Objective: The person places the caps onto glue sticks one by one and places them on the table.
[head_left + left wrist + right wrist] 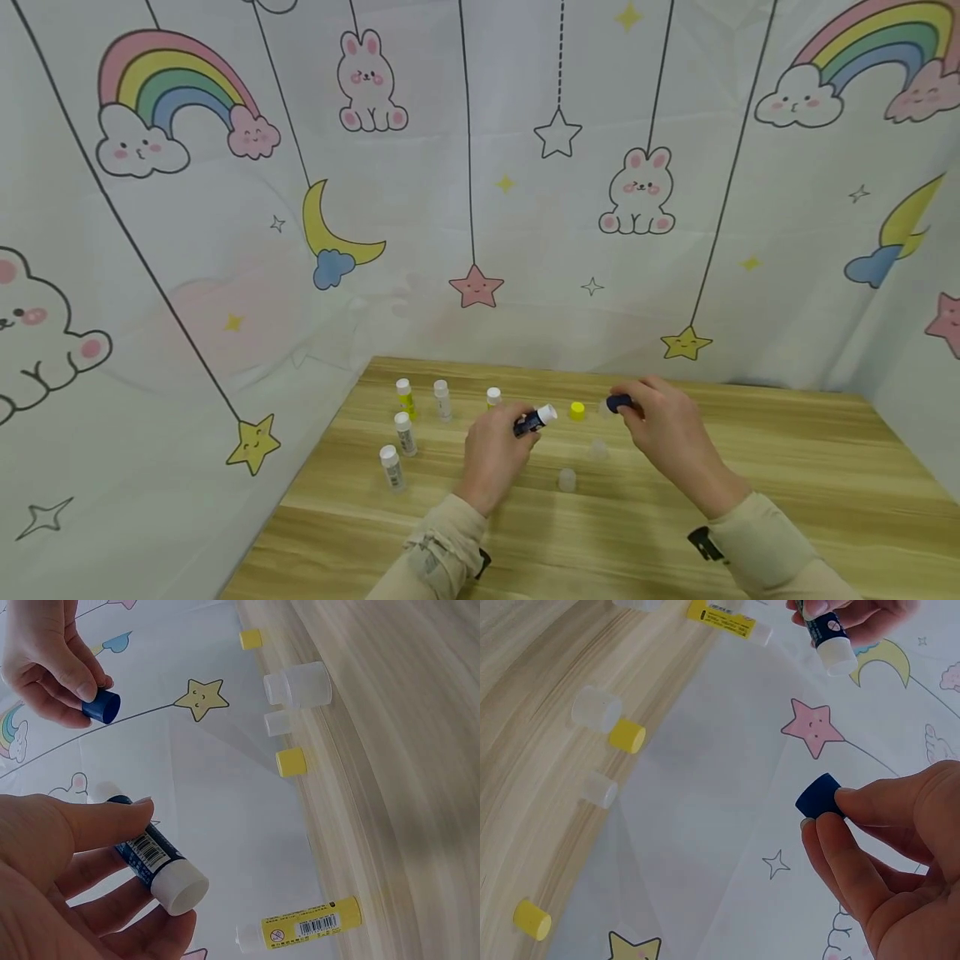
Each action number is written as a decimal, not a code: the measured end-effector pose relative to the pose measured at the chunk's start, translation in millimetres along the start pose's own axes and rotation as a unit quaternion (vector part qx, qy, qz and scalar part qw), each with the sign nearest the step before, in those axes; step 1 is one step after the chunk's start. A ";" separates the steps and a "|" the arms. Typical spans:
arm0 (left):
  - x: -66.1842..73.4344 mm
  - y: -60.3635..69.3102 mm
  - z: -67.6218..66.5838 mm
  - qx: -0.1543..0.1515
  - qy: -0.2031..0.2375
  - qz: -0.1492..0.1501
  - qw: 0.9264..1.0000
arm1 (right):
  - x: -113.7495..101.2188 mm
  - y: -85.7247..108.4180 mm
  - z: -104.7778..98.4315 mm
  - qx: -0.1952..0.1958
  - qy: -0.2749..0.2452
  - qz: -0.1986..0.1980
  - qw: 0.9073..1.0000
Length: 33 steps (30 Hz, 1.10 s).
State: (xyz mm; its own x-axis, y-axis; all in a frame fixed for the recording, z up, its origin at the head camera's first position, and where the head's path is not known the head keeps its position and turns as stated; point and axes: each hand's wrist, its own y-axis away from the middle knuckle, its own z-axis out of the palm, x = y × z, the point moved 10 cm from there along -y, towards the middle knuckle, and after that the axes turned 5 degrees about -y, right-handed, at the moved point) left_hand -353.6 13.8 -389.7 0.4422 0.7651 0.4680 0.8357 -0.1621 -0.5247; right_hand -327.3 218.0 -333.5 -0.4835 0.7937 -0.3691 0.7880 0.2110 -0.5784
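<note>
Glue sticks [406,433] stand left of and beyond the left hand [491,450], blocking; low caps [577,411] between the hands. Open run: tabletop [810,467] right of right hand [667,425], back to curtain [555,333].

Smooth plastic blue cap [820,796] (wood-grained table [780,467])

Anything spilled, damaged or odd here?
Nothing stands out. The left hand holds an uncapped dark-blue cylindrical glue stick; the right hand holds a blue plastic cap. White-topped glue sticks stand upright on the wooden table; no spill or damage shows.
</note>
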 end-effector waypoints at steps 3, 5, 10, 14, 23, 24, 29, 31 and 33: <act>1.5 -0.1 0.4 -0.002 0.000 0.001 1.000 | -1.9 -0.8 0.1 0.003 -0.002 0.001 1.000; 2.6 -0.2 0.8 -0.002 0.001 0.001 1.000 | -2.8 -1.2 1.0 0.003 -0.004 0.001 1.000; 5.3 0.1 0.9 -0.002 0.001 0.003 1.000 | -4.8 -1.9 2.6 0.004 -0.006 -0.002 1.000; 6.0 0.5 0.9 -0.002 -0.006 0.003 1.000 | -6.4 -3.0 2.2 0.008 -0.007 -0.003 1.000; 9.7 1.1 1.5 -0.001 -0.006 0.010 1.000 | -11.3 -4.7 4.7 0.008 -0.017 -0.003 1.000; 10.4 1.2 1.8 -0.002 -0.005 0.011 1.000 | -12.0 -4.8 4.8 0.009 -0.019 -0.005 1.000; 13.1 1.2 2.0 -0.004 -0.007 0.013 1.000 | -13.8 -5.5 6.4 0.013 -0.027 -0.012 0.999; 13.9 0.9 1.8 -0.003 -0.010 0.014 1.000 | -13.6 -6.0 7.2 0.012 -0.029 -0.012 0.999; 14.3 0.8 2.1 -0.001 -0.012 0.014 1.000 | -14.3 -6.7 7.3 0.011 -0.031 -0.012 0.999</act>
State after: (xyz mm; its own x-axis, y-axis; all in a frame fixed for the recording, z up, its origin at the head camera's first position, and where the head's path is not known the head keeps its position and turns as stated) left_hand -347.3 25.9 -384.9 0.4580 0.7753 0.4349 0.8236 -0.1859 -0.5358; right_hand -328.5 201.0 -329.7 -0.5246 0.7521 -0.3990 0.7679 0.2157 -0.6031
